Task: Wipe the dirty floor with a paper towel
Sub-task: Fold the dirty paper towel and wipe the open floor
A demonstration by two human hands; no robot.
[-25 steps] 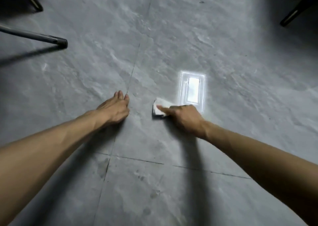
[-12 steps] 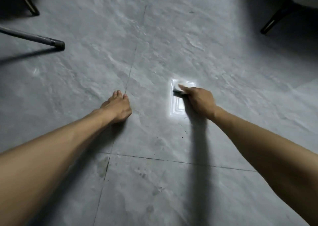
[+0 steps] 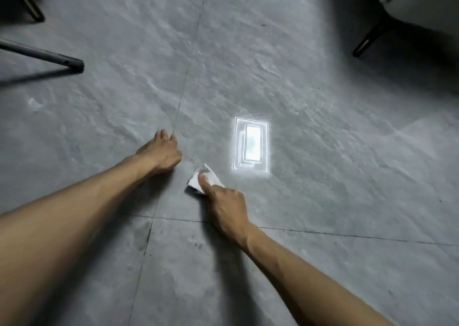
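Right fingers (image 3: 203, 180): one digit lies straight along the top of the paper towel (image 3: 213, 176) and presses it down. The others are curled in at the towel's near edge, mostly hidden by the knuckles, so the wad is pinched against the floor (image 3: 323, 90). The towel is white, crumpled, with a grey smear near its far corner. It sits just near-left of the bright reflection (image 3: 251, 147), close to that patch's lower left corner but not overlapping it.

Right hand (image 3: 228, 209): back up, wrist and bare forearm running off toward the lower right.

Left fingers (image 3: 160, 136): straight, held together, tips down on the floor and holding nothing. The left hand (image 3: 161, 154) is planted flat, well left of the reflection, tips beside a grout line (image 3: 179, 104) that runs away from the viewer. Both hands are apart, with the towel between them.

Floor: grey stone-look tiles. A second grout line crosses nearer than the reflection, under the right wrist. Faint dark smudges (image 3: 196, 245) lie on the near tile, below the towel.

Edges: a metal leg (image 3: 49, 59) is far left of the reflection. A dark chair leg (image 3: 367, 40) is far right and beyond it, in shadow.
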